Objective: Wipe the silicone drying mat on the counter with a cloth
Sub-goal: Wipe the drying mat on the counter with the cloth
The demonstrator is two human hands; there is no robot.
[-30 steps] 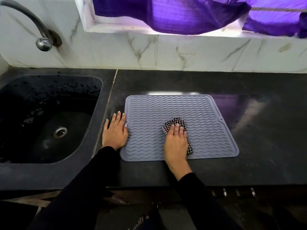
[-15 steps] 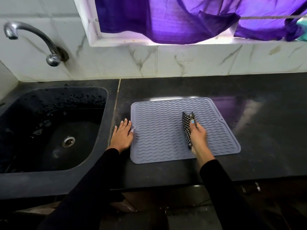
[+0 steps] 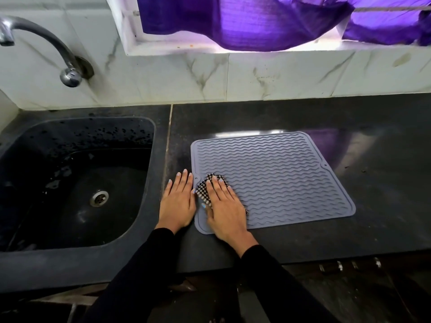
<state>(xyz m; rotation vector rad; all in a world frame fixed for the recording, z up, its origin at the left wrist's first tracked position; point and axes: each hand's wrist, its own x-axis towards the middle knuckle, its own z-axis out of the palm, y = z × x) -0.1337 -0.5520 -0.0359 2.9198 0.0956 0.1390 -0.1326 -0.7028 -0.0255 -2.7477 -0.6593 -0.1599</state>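
Observation:
A grey silicone drying mat (image 3: 279, 178) with wavy ridges lies flat on the black counter (image 3: 373, 159). My right hand (image 3: 225, 208) presses a black-and-white checked cloth (image 3: 206, 186) flat onto the mat's near left corner, fingers spread over it. Most of the cloth is hidden under the palm. My left hand (image 3: 178, 201) rests flat on the counter just left of the mat, fingertips touching its left edge and holding nothing.
A black sink (image 3: 70, 183) with a steel drain lies to the left, under a curved steel tap (image 3: 42, 43). A marble-tiled wall runs behind the counter, and a purple curtain (image 3: 245, 22) hangs in the window above. The counter's front edge is just below my wrists.
My right hand has slid the cloth from the mat's middle to its near left corner, beside my left hand. The left hand has stayed at the mat's left edge.

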